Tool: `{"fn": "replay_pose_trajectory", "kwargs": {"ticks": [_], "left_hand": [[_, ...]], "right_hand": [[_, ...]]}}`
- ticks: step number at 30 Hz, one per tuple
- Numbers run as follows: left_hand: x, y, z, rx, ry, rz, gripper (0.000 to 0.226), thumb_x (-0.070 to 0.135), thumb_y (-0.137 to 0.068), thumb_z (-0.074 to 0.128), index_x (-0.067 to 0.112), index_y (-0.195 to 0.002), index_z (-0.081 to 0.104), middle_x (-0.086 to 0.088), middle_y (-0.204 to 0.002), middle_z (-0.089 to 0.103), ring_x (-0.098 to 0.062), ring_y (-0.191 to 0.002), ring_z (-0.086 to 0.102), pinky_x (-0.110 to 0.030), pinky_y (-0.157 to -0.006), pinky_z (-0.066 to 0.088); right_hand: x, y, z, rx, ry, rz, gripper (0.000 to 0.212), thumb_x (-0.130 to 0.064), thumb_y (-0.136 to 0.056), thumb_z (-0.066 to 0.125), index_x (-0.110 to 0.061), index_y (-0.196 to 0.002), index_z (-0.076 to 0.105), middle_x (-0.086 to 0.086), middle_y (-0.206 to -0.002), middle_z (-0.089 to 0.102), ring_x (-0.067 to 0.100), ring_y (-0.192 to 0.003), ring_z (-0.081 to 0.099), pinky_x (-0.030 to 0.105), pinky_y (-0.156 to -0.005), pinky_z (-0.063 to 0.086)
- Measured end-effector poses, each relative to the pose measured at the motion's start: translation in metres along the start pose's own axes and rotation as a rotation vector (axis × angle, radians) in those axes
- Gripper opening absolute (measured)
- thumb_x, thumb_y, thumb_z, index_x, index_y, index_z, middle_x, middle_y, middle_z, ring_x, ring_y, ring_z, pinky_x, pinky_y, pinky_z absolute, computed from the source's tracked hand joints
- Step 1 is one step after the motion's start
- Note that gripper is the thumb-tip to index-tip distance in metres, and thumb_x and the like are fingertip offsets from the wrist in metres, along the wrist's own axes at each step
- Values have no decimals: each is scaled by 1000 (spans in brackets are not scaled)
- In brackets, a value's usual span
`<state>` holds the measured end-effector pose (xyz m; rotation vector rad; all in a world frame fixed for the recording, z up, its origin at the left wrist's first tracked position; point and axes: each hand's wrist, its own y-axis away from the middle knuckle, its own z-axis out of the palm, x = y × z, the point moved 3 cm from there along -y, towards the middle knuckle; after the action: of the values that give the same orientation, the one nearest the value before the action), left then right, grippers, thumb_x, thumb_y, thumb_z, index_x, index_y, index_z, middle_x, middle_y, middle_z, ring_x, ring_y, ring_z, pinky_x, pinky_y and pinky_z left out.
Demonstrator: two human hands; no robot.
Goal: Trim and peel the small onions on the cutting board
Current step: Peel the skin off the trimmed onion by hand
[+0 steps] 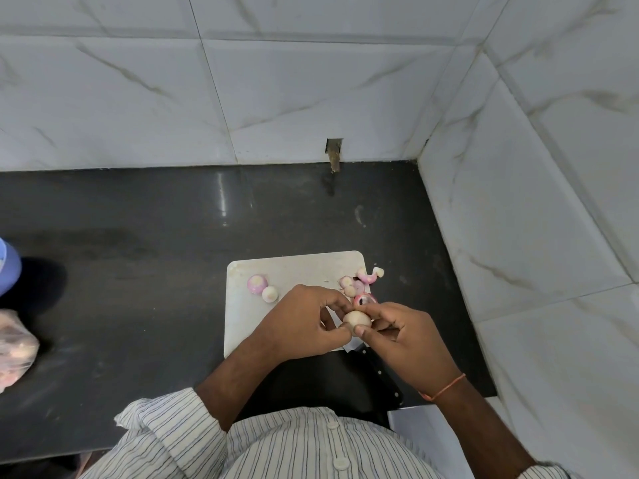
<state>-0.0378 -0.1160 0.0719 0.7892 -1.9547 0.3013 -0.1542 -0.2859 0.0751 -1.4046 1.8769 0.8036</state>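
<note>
Onion (357,321) — small, pale and round — is held above the near right part of the white cutting board (294,267), pinched between both hands. The left hand (304,323) is curled round it from the left, thumb and fingertips closed on its side. The right hand (404,335) grips it from the right, thumb pressed against the near face and fingers bent over the top, where a pink ring of peel (365,299) is seen just behind the fingertips. Two more small onions (263,288) are laid side by side, touching, on the far left of the board. Pink peel scraps (359,281) are piled at the far right edge. A black knife handle (380,375) is partly covered by the right wrist — the blade cannot be made out. The board is set on a dark countertop (138,271).
</note>
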Motion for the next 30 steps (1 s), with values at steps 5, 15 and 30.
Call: {"fn": "replay_pose_trajectory", "kwargs": {"ticks": [5,15,30], "left_hand": [[1,1,1,21,-1,12,19,30,-88,80,26,-107,81,17,-98,79,-7,-78,74,-26,-68,62],[-5,6,3,81,111,-13,22,25,-92,71,28,-111,81,15,-100,78,-12,-80,72,-25,-68,61],[-4,12,22,60,640,-412,20,28,-107,64,20,-119,77,-2,-106,81,-26,-88,80,-40,-87,67]], "right_hand": [[4,2,1,-7,-171,88,31,-24,-93,79,-37,-121,76,-21,-104,77,7,-99,74,28,-88,63],[6,6,4,7,-410,147,27,-19,-93,77,-29,-118,78,-10,-106,81,19,-102,76,29,-89,63],[5,12,13,133,-764,224,34,-3,-94,72,-11,-126,71,1,-117,80,21,-113,75,27,-90,62]]}}
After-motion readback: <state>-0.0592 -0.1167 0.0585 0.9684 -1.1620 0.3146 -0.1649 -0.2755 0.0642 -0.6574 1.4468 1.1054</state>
